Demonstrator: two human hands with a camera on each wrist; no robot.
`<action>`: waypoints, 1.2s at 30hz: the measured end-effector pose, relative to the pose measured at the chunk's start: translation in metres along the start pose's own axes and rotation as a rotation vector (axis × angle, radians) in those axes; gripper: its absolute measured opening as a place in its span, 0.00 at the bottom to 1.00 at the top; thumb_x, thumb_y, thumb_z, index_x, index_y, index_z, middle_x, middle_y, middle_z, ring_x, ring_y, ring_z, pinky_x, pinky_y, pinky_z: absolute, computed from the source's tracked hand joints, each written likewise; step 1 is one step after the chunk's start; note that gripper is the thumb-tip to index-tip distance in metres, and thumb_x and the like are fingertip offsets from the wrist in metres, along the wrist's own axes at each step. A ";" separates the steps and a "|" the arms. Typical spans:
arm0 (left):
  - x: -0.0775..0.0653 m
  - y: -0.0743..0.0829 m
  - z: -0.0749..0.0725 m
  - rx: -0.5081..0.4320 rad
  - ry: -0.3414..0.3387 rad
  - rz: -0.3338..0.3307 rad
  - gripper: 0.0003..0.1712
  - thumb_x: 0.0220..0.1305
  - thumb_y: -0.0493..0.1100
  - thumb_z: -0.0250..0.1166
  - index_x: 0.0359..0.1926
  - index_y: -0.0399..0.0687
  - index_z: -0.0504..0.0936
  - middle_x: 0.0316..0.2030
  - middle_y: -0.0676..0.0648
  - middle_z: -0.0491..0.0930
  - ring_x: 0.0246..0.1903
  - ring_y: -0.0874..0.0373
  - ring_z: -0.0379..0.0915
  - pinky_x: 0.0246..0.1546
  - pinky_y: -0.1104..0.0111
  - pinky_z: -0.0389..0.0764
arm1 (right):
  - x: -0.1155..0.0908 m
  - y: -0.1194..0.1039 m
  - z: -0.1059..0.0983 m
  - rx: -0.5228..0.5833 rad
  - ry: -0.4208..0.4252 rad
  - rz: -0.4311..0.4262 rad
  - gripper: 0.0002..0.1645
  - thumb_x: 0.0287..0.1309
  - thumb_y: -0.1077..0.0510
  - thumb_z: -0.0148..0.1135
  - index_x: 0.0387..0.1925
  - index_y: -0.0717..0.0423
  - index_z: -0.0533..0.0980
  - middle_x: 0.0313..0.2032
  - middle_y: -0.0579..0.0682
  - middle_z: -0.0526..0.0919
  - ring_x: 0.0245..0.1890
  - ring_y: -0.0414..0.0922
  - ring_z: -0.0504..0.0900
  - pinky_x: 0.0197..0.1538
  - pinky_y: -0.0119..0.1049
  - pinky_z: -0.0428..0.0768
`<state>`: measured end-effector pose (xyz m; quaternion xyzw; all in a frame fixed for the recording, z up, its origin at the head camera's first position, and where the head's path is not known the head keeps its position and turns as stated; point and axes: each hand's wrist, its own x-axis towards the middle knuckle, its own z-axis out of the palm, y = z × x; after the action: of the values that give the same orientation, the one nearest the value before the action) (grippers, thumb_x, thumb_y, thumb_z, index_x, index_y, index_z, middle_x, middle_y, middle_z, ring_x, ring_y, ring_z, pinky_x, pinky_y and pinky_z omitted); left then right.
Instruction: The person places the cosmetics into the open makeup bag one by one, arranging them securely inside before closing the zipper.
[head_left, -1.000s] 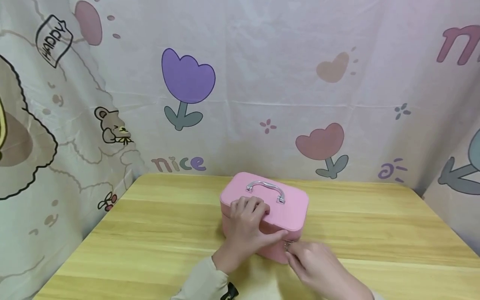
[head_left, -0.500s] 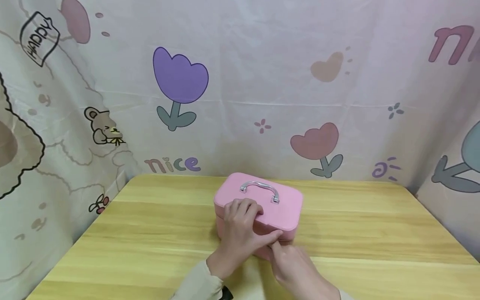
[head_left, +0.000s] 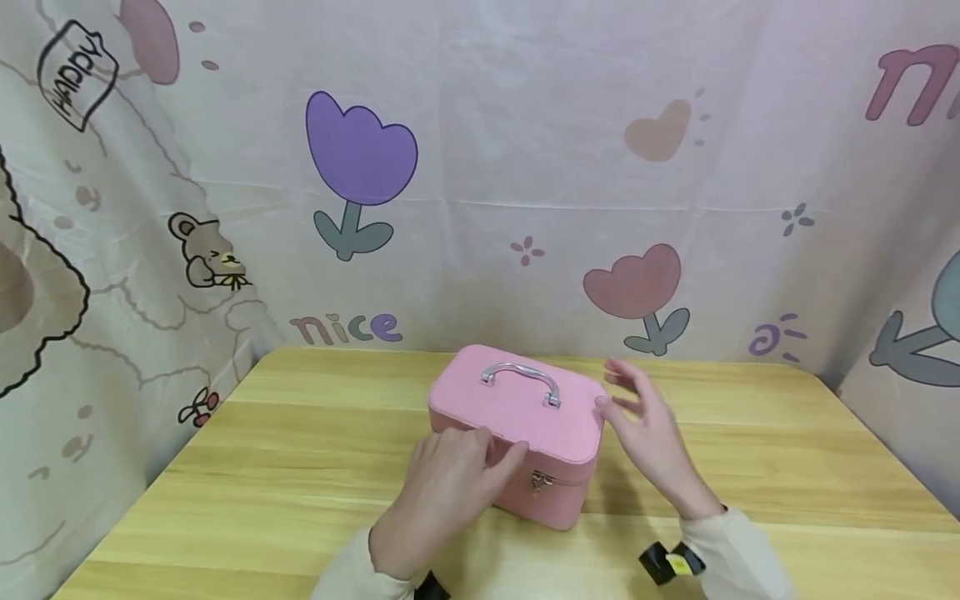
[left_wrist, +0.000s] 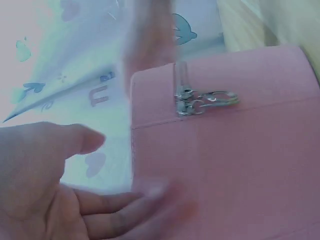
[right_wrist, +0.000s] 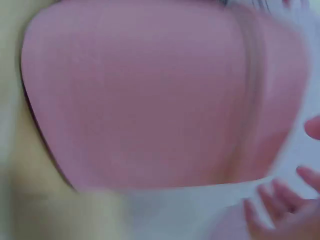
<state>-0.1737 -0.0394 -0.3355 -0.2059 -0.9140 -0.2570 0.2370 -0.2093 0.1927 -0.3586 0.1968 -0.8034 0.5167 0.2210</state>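
A pink vanity case with a silver carry handle stands on the table, its lid down. On its front hangs a metal clasp, which also shows close up as a clasp in the left wrist view. My left hand is at the front left of the case, thumb and fingers apart by the lid's front edge. At the right end of the lid is my right hand, thumb and fingers spread at the corner. In the right wrist view its fingers lie loosely bent beside the case.
The case rests on a light wooden table. Behind the table hangs a pale curtain printed with flowers and words. Small black wrist straps show at the sleeves.
My right hand has left the clasp at the front and moved up to the case's right end. My left hand has drawn back from the lid's top, uncovering the clasp.
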 end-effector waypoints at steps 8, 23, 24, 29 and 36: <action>-0.003 -0.001 -0.001 -0.110 -0.138 -0.109 0.28 0.56 0.67 0.64 0.26 0.45 0.75 0.17 0.55 0.70 0.18 0.62 0.66 0.18 0.69 0.66 | -0.004 0.013 0.006 0.074 -0.132 0.294 0.29 0.70 0.60 0.41 0.69 0.66 0.57 0.64 0.66 0.65 0.60 0.56 0.68 0.58 0.42 0.71; 0.027 -0.083 0.020 -0.806 -0.539 -0.277 0.40 0.66 0.51 0.54 0.73 0.42 0.53 0.71 0.37 0.55 0.67 0.42 0.54 0.63 0.47 0.60 | -0.050 -0.043 0.026 -0.216 0.018 0.193 0.23 0.62 0.56 0.63 0.55 0.60 0.69 0.49 0.49 0.77 0.49 0.46 0.76 0.53 0.44 0.74; 0.029 -0.090 0.020 -0.839 -0.559 -0.290 0.38 0.66 0.51 0.52 0.73 0.44 0.54 0.70 0.38 0.55 0.67 0.43 0.54 0.62 0.48 0.61 | -0.043 -0.037 0.022 -0.224 0.054 0.149 0.23 0.60 0.58 0.65 0.54 0.61 0.70 0.49 0.51 0.77 0.50 0.48 0.75 0.54 0.43 0.72; 0.031 -0.111 0.024 -0.955 -0.526 -0.280 0.37 0.64 0.52 0.49 0.70 0.39 0.59 0.67 0.37 0.59 0.63 0.43 0.59 0.58 0.52 0.67 | -0.004 0.010 0.003 -0.049 0.029 0.133 0.42 0.61 0.58 0.62 0.70 0.64 0.53 0.66 0.66 0.58 0.65 0.61 0.59 0.62 0.59 0.63; 0.028 -0.107 0.021 -0.606 -0.085 -0.346 0.27 0.64 0.54 0.62 0.52 0.36 0.72 0.45 0.39 0.72 0.38 0.52 0.71 0.37 0.62 0.76 | 0.002 0.033 0.001 0.102 -0.159 0.418 0.34 0.72 0.47 0.47 0.69 0.63 0.55 0.64 0.67 0.63 0.61 0.60 0.66 0.52 0.52 0.77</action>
<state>-0.2559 -0.1042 -0.3762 -0.1194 -0.8265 -0.5444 0.0796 -0.2289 0.2044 -0.3826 0.0769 -0.8143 0.5743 0.0349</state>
